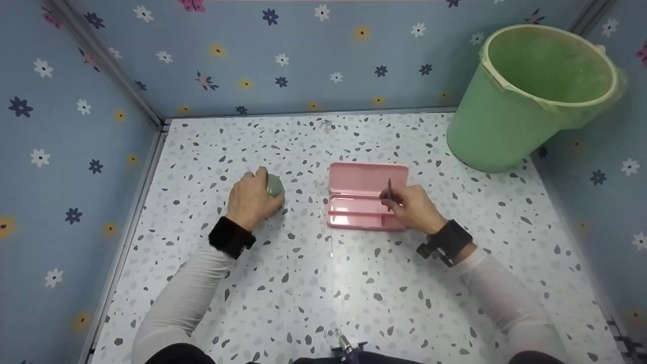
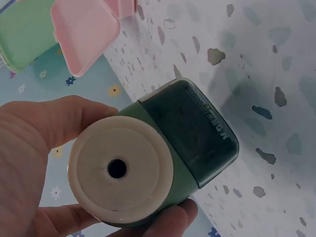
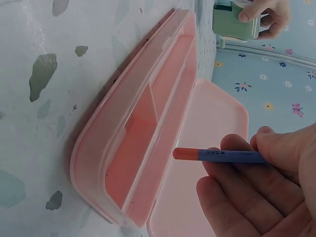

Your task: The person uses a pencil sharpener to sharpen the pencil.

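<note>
My left hand (image 1: 248, 198) grips a green desktop pencil sharpener (image 2: 127, 170), fingers and thumb curled round its sides. The left wrist view shows the sharpener's round cream face with a dark hole in the centre, and a dark see-through shavings drawer at one end. Over the right part of an open pink pencil case (image 1: 354, 206), my right hand (image 1: 418, 208) pinches a short pencil (image 3: 222, 155) between thumb and fingers. Its body is blue with small printing and its visible end is orange; the other end is hidden in the hand. The case's compartments look bare where visible.
A tall green bin (image 1: 498, 121) stands at the back right of the speckled table (image 1: 303, 283). Flowered blue walls (image 1: 303, 55) enclose the back and both sides. A small clear and purple object (image 1: 343, 344) shows at the near edge.
</note>
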Demonstrator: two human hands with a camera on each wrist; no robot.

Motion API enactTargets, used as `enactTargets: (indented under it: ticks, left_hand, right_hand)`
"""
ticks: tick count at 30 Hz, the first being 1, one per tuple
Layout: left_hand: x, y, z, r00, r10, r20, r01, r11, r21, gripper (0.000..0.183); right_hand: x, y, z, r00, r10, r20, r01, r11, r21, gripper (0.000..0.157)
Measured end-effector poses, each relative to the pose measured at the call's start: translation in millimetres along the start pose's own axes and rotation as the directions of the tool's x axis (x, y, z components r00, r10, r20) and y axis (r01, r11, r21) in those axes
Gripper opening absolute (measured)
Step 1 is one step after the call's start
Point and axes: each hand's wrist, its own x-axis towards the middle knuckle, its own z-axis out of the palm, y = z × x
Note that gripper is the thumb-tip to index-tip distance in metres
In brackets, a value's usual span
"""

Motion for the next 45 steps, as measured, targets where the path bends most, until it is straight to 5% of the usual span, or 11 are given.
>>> enactTargets:
  ticks: [11,16,19,22,25,27,30,32,38,42,45]
  left_hand:
    - [-7.2,8.2,18.7,0.998,-0.039,0.057,0.037,0.999,0.039,0.058]
    - [-7.5,7.7,15.5,0.996,-0.006,0.087,-0.002,0.995,0.096,0.074]
    - [-4.5,3.3,4.4,0.986,0.077,0.151,-0.098,0.986,0.138,0.094]
    - [1.8,-2.7,-9.1,0.936,0.262,0.237,-0.301,0.943,0.144,0.101]
    - [9.3,-7.1,-18.5,0.835,0.448,0.318,-0.506,0.853,0.128,0.087]
    - [13.2,-9.2,-20.9,0.778,0.514,0.362,-0.584,0.803,0.117,0.069]
    - [18.0,-11.8,-20.0,0.74,0.534,0.409,-0.621,0.776,0.111,0.05]
    - [20.5,-13.2,-18.7,0.741,0.521,0.423,-0.612,0.783,0.109,0.044]
    - [22.9,-16.5,-15.0,0.782,0.442,0.439,-0.561,0.807,0.187,0.058]
    - [21.1,-17.2,-12.2,0.776,0.445,0.447,-0.591,0.759,0.271,0.076]
    - [21.5,-18.2,-11.5,0.777,0.474,0.414,-0.61,0.729,0.31,0.062]
  right_hand:
    - [-5,2,1.8,0.999,0.023,0.025,-0.023,1.0,-0.019,0.007]
    - [-7,4,0.9,0.999,0.019,0.039,-0.019,1.0,-0.021,0.006]
    - [-6,4,-0.8,0.999,0.001,0.053,0.0,1.0,-0.011,0.008]
    - [-6,4,-2.7,0.998,-0.007,0.058,0.007,1.0,-0.008,0.011]
    - [-6,4,-4.3,0.999,0.001,0.039,0.0,1.0,-0.029,0.016]
    - [-6,4,-4.8,1.0,-0.009,0.022,0.01,0.999,-0.044,0.019]
    - [-5,2,-5.0,0.999,-0.036,0.0,0.036,0.998,-0.06,0.024]
    - [-4,1,-5.2,0.999,-0.053,-0.009,0.052,0.997,-0.065,0.024]
    - [0,-4,-6.3,1.0,-0.031,0.0,0.03,0.995,-0.098,0.026]
    - [2,-8,-7.8,0.999,-0.051,0.005,0.051,0.987,-0.15,0.029]
    - [5,-13,-8.9,0.996,-0.084,0.008,0.084,0.98,-0.181,0.03]
